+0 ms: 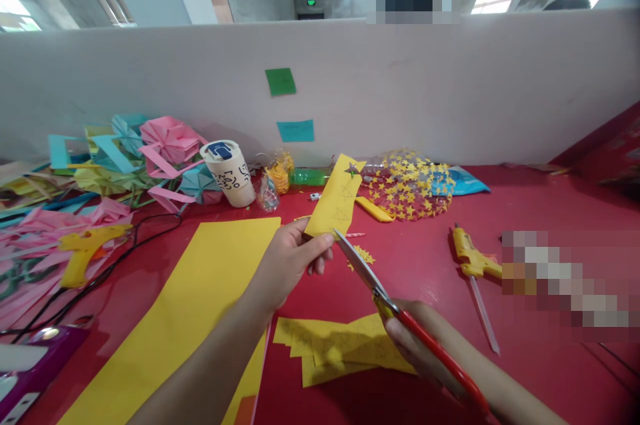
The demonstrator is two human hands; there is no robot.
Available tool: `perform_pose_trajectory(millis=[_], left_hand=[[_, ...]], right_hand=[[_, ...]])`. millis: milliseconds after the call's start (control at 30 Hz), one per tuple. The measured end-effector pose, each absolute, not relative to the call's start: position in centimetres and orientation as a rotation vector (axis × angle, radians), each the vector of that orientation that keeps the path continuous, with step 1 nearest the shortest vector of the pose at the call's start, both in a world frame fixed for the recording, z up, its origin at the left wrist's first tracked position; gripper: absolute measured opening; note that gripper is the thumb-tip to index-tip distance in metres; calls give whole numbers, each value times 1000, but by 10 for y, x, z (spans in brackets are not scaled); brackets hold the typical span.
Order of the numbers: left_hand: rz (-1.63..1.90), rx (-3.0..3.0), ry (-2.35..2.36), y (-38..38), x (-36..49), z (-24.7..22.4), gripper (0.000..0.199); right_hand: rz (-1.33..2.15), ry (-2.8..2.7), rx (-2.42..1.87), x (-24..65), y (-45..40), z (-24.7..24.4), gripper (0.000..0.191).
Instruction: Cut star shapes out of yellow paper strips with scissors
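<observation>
My left hand (295, 251) pinches the lower end of a yellow paper strip (333, 201), held up above the table. Star outlines are drawn on the strip, and a star-shaped gap shows near its top. My right hand (415, 338) grips red-handled scissors (373, 281), whose blade tips reach the strip's lower edge close to my left fingertips. Whether the blades are parted at the tip is hard to tell. Below my hands lie several overlapping yellow strips (325, 348) with faint drawn outlines. A small pile of cut yellow stars (364, 255) rests behind the scissors.
Large yellow sheets (215, 271) lie at left, near a yellow glue gun (83, 251) and folded paper flowers (170, 138). A white cup (230, 175) stands at the back. A clear bag of stars (410, 188) and another glue gun (470, 255) are at right. A low white partition (350, 91) closes the back.
</observation>
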State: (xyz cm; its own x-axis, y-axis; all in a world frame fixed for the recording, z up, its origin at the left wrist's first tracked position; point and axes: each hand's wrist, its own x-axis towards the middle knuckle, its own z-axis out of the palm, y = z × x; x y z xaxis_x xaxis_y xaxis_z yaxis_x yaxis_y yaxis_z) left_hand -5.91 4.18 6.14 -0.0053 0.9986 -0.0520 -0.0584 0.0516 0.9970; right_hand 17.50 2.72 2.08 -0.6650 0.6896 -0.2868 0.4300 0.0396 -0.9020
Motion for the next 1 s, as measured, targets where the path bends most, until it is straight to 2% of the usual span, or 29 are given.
perform_pose_trajectory(millis=[667, 1000], left_hand=[[1208, 1133, 1169, 41, -60, 62, 12], [1200, 1161, 1175, 38, -52, 60, 18]], right_hand=[[1643, -2029, -1152, 171, 24, 21, 51], [1586, -2105, -1175, 170, 23, 28, 50]])
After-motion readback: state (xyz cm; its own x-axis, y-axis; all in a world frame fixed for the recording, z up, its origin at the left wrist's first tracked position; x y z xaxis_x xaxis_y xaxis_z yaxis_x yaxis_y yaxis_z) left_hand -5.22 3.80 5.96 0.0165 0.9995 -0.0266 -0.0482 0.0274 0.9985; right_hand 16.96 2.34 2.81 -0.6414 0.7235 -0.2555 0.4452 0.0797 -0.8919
